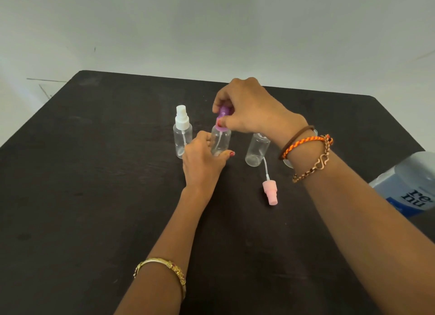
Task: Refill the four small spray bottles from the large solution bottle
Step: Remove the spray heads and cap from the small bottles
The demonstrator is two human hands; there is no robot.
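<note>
Small clear spray bottles stand in a row on the black table (94, 197). My left hand (202, 161) grips the body of the middle bottle (220, 140). Its purple spray cap (221, 119) is pinched by my right hand (244, 105) from above. To the left stands a bottle with a white cap (182, 133). To the right an uncapped bottle (257, 149) stands open, and its pink spray cap (270, 192) with tube lies on the table in front of it. Another bottle (288, 162) is mostly hidden behind my right wrist. The large solution bottle (409, 185) lies at the right edge.
A pale wall rises behind the table's far edge. The large bottle carries a blue label and sits close to my right forearm. Bare tabletop stretches to the left and toward me.
</note>
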